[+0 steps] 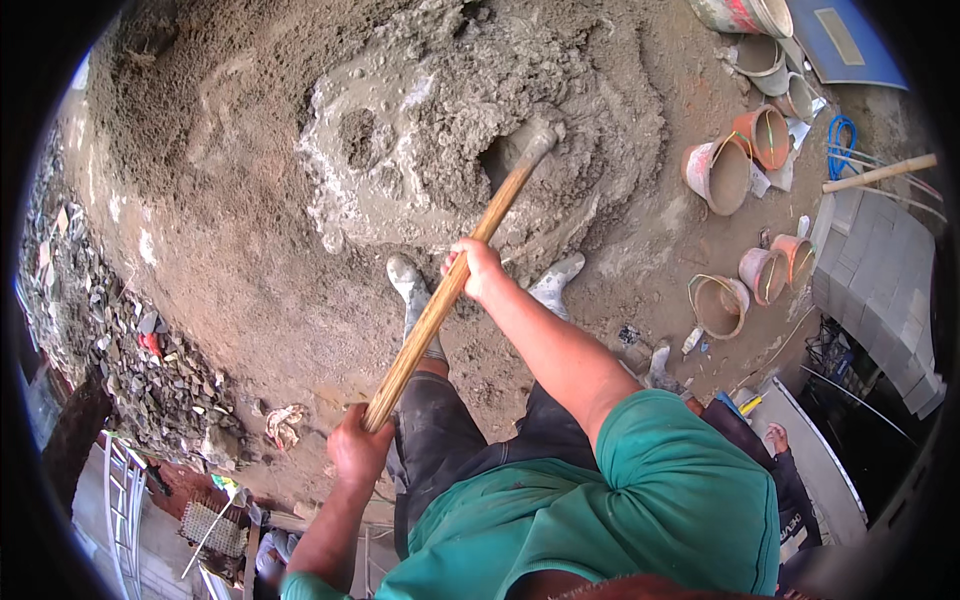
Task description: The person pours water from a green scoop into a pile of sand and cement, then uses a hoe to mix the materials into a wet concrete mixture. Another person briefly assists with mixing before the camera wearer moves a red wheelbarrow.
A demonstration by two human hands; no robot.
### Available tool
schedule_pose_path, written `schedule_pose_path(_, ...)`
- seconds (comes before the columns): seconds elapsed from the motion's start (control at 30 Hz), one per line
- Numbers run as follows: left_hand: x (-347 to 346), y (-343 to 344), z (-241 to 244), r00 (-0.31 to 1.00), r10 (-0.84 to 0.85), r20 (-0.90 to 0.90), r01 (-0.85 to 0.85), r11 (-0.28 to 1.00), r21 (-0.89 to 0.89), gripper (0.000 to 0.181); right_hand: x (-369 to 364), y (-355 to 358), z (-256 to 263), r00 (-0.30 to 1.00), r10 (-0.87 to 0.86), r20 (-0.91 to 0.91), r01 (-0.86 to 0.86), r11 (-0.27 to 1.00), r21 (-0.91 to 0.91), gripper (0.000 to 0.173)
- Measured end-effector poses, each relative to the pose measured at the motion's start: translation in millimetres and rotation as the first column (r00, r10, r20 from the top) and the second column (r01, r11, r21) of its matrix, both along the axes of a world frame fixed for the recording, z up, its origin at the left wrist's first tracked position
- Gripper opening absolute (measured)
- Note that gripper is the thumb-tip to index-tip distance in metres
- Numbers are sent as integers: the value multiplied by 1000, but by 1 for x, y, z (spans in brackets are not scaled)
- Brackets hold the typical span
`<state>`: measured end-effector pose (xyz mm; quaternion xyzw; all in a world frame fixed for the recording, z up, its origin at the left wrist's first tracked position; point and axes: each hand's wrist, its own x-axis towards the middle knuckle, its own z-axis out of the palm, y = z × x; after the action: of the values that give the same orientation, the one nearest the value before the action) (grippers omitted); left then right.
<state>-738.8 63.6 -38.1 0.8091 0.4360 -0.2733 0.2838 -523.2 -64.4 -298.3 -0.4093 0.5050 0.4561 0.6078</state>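
Both my hands grip the wooden handle point(431, 322) of a hoe, which slants up and to the right across my legs. My left hand point(361, 444) is closed around the butt end, beside my left thigh. Farther up the shaft, my right hand point(478, 268) wraps the handle in front of my boots. The hoe's mortar-coated head point(538, 139) sits in a heap of wet grey mortar point(442, 127), its blade mostly hidden. A dark hollow point(495, 161) opens beside the head. Two mud-covered boots point(407, 281) stand at the heap's near edge.
Several mortar-stained buckets point(716, 178) stand or lean along the right. Beyond them are stacked grey blocks point(874, 277) and a bamboo pole point(881, 172). Another person's hand point(778, 438) shows at lower right. Broken stone point(161, 367) lies left, above a metal ladder point(124, 510).
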Motion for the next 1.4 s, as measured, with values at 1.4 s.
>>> schedule_pose_path(1.4,48,-82,-95,845,-311,436,446,859,-253,38,104,-173,103,857,-196,476,280,954,-110,11)
